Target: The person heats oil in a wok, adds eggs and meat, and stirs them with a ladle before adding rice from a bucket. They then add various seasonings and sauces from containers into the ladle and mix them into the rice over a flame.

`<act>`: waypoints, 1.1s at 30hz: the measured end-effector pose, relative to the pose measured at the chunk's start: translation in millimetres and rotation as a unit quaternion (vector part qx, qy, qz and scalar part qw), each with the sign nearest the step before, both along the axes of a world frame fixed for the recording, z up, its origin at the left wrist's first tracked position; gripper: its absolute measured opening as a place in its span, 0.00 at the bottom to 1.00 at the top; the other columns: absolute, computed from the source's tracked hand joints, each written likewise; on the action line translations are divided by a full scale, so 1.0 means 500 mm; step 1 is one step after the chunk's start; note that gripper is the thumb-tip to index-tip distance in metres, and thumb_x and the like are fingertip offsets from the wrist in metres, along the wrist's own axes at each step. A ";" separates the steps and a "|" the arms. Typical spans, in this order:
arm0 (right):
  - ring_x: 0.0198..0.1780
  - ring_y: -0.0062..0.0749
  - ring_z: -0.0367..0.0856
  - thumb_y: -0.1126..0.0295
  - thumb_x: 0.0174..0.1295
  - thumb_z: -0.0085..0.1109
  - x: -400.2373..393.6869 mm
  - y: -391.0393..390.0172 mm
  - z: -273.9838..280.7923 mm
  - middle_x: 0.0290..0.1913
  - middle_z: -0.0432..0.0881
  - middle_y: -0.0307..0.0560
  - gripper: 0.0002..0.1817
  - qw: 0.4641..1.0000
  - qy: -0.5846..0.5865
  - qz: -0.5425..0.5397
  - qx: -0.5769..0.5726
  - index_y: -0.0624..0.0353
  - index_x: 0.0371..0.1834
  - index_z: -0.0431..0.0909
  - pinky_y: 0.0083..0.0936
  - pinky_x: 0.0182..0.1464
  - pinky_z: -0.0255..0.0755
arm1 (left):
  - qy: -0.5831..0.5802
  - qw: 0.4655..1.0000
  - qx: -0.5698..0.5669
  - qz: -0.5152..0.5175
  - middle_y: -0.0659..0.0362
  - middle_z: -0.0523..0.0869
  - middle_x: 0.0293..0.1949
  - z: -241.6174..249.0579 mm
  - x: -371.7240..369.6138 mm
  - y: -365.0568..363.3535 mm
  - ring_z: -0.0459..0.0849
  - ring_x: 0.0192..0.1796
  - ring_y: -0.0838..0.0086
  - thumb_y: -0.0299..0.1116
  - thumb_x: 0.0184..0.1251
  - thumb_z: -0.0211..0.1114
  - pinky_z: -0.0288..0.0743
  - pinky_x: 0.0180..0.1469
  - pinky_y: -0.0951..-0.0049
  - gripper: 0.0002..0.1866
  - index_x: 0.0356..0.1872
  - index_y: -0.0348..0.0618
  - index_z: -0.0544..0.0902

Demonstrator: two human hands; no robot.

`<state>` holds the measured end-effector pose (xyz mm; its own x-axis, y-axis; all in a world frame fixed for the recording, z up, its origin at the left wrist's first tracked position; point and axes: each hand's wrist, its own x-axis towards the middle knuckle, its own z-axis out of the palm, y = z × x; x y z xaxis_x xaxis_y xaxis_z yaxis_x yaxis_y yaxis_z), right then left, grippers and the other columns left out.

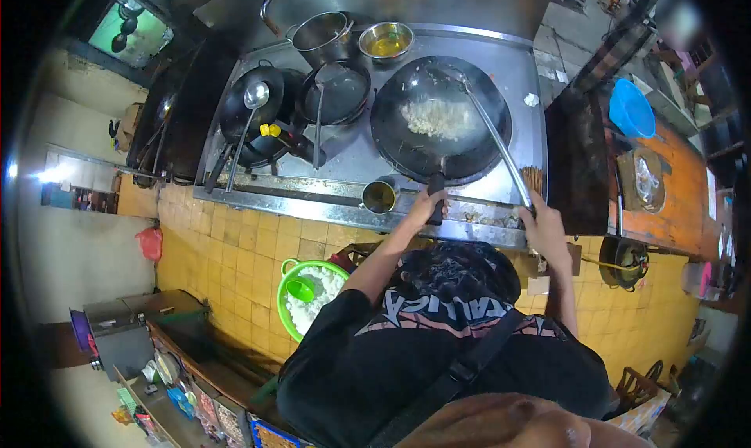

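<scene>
A large black wok [391, 152] sits on the steel stove, with pale, rice-like grains [434, 120] in its middle under light steam. My left hand [426, 209] is closed around the wok's dark handle [440, 184]. In my right hand [545, 227] is the end of a long-handled metal wok utensil [501, 145], slanting over the wok's right side. Its head reaches the far part of the wok; steam and glare hide whether it is a ladle or a spatula. Beside my right hand stands a bamboo brush [533, 179].
Left of the wok are two dark pans [335, 93] [252, 108], a ladle [256, 96] and a yellow-capped bottle [293, 141]. Behind stand a pot [321, 37] and a bowl of yellow liquid [387, 41]. A metal cup [379, 197] is at the front edge; a green rice basin [283, 301] is lower left.
</scene>
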<state>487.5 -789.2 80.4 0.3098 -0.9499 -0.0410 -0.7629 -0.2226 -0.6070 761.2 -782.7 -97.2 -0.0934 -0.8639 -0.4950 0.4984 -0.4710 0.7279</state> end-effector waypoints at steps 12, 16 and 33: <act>0.35 0.25 0.77 0.52 0.68 0.47 0.098 -0.272 0.078 0.38 0.79 0.42 0.24 0.841 -0.487 -0.006 0.234 0.63 0.55 0.73 0.23 0.35 0.72 | -0.133 0.989 0.024 0.063 0.60 0.78 0.23 -0.047 -0.022 -0.031 0.78 0.21 0.75 0.32 0.63 0.64 0.74 0.22 0.73 0.12 0.41 0.41 0.71; 0.32 0.25 0.73 0.62 0.68 0.41 0.245 -0.378 0.085 0.34 0.79 0.46 0.20 0.883 -0.426 0.104 -0.168 0.65 0.33 0.80 0.19 0.35 0.64 | -0.042 0.998 -0.019 0.044 0.59 0.78 0.23 -0.070 -0.016 -0.033 0.78 0.20 0.74 0.32 0.62 0.65 0.74 0.21 0.72 0.13 0.41 0.40 0.71; 0.17 0.19 0.63 0.70 0.62 0.46 0.418 -0.400 0.128 0.14 0.67 0.38 0.15 0.756 -0.633 0.113 -0.121 0.62 0.17 0.69 0.19 0.20 0.57 | 0.014 0.999 -0.040 0.024 0.59 0.78 0.23 -0.078 0.001 -0.028 0.76 0.19 0.75 0.33 0.62 0.65 0.74 0.21 0.70 0.14 0.43 0.39 0.71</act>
<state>696.3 -989.4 144.2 0.1108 -0.7994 0.5905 0.4692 -0.4817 -0.7401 761.7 -796.9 -136.3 -0.0644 -0.9040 -0.4227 0.5394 -0.3879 0.7474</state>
